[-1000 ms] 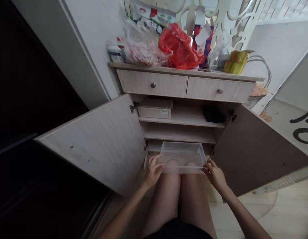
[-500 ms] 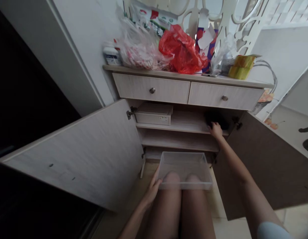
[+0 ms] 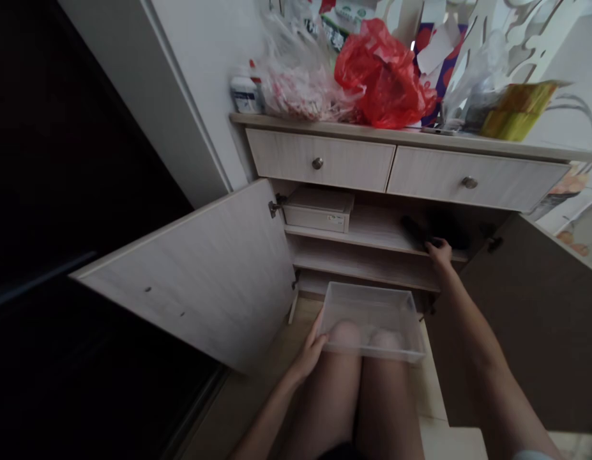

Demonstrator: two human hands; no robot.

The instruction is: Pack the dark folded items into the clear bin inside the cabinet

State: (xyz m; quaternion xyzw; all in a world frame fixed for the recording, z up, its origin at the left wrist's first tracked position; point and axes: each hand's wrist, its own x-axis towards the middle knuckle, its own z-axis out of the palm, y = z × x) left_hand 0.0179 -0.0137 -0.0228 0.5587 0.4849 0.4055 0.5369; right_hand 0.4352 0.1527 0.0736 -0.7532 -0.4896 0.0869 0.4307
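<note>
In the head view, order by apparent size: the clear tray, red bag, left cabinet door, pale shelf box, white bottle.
1. Left cabinet door
2. Clear tray and red bag: too alike to rank
3. Pale shelf box
4. White bottle

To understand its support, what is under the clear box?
Through the box, the knees show blurred. The left hand holds its left side; any grip underneath is hidden.

There were one left hand [image 3: 312,350] and one right hand [image 3: 439,252], two legs [image 3: 331,390], one clear bin [image 3: 370,303], two doors [image 3: 195,275], two drawers [image 3: 350,156], two knobs [image 3: 317,163], one pale box [image 3: 315,215], one red bag [image 3: 382,80], one white bottle [image 3: 245,96] and one yellow pack [image 3: 513,114]. The dark things [image 3: 413,229] seemed to number two.
</note>
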